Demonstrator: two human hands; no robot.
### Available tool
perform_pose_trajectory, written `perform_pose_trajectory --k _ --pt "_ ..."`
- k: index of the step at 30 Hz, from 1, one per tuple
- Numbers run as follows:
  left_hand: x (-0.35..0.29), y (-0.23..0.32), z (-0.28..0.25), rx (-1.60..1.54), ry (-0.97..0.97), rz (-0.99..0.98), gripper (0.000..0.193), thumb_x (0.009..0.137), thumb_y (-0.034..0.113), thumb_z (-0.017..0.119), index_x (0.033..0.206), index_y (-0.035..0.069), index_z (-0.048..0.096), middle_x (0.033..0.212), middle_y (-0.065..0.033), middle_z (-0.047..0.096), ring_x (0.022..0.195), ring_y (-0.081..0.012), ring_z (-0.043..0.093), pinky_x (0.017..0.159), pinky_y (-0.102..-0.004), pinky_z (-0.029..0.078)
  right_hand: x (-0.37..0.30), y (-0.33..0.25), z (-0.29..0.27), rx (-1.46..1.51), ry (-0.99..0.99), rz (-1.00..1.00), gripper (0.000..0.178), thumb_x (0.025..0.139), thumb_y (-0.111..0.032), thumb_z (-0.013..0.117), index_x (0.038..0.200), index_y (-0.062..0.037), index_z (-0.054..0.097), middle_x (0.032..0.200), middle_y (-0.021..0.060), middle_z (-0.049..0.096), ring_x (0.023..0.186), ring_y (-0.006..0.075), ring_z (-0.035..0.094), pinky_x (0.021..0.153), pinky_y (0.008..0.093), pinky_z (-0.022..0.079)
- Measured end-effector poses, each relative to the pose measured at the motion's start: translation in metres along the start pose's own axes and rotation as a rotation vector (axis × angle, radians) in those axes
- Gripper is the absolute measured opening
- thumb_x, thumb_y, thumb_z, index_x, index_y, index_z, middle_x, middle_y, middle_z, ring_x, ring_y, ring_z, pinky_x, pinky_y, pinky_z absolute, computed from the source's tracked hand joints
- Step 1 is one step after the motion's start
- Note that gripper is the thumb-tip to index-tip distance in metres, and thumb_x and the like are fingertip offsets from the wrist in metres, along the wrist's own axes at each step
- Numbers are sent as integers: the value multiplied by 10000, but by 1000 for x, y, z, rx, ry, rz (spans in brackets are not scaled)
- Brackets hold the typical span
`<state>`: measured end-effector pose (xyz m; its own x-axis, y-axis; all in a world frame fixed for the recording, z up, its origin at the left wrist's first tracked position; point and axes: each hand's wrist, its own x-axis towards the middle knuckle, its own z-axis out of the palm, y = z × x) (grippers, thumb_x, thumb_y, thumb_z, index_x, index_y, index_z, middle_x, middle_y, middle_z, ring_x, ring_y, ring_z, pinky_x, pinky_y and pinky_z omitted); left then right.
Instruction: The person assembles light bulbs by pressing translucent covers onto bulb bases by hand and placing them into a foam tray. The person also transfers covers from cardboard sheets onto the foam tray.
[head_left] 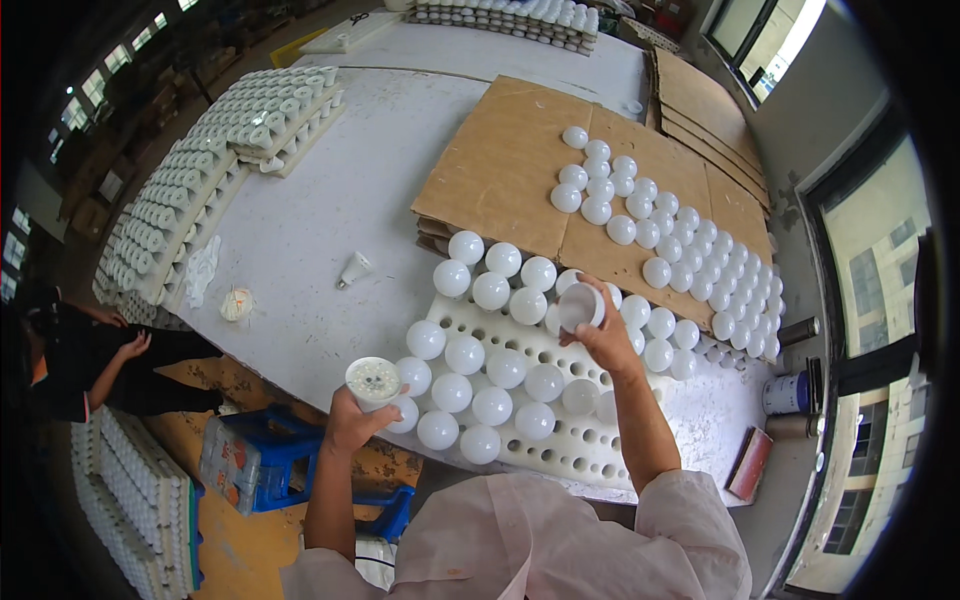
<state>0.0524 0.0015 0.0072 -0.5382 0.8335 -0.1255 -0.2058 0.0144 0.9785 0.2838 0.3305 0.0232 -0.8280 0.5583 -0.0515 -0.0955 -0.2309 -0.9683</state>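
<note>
In my left hand (348,428) is a white LED bulb body (374,380), its round board with small light dots facing up. My right hand (610,342) has its fingers closed round a white bulb cover (580,306), whose hollow side shows. The right hand is above a white foam tray (500,328) with rows of holes. Round white bulbs (492,406) stand in several rows on this tray, beside both hands. A loose bulb body (355,269) lies on the table, farther off than the left hand.
White globes (621,230) sit on brown cardboard (495,165) at the far right. Stacked trays of white bulb parts (170,205) line the left table edge. A blue stool (262,460) stands at lower left, near another person (100,360). A paint can (785,394) is at right.
</note>
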Motion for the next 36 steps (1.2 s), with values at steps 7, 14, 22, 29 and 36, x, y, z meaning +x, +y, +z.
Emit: perform_pose_trajectory --k 7,14,22,29,36 --pt "11 27 84 270 -388 -77 532 669 149 798 1140 1 600 1061 -101 656 994 -188 603 895 -345 470 -68 -8 57 -462 -253 -149 838 596 -163 855 1311 -94 423 1229 83 526 1192 240 478 1015 384 390" --pt "9 33 114 510 -525 -100 538 636 193 825 1089 -11 616 999 -110 665 935 -194 624 852 -326 482 -91 -14 60 -557 -324 -209 800 575 -193 877 1259 -90 476 1216 86 551 1135 254 528 973 376 417" --pt "-6 36 117 559 -537 -126 517 628 209 828 1046 -17 623 957 -116 671 883 -197 634 802 -329 491 -97 -12 73 -665 -425 -209 785 591 -220 861 1262 -97 475 1201 112 541 1105 320 541 937 397 441" --pt "-11 32 116 619 -518 -161 483 613 257 846 954 -21 648 878 -118 683 822 -189 645 769 -325 502 -100 -7 87 -780 -480 -208 816 628 -245 833 1302 -66 409 1126 187 532 1019 371 567 866 434 490" --pt "-14 19 114 674 -505 -138 487 641 312 851 938 -21 655 835 -110 677 786 -158 638 728 -313 506 -106 1 95 -754 -462 -176 806 649 -231 815 1313 -26 407 1126 199 526 1002 375 569 864 431 487"
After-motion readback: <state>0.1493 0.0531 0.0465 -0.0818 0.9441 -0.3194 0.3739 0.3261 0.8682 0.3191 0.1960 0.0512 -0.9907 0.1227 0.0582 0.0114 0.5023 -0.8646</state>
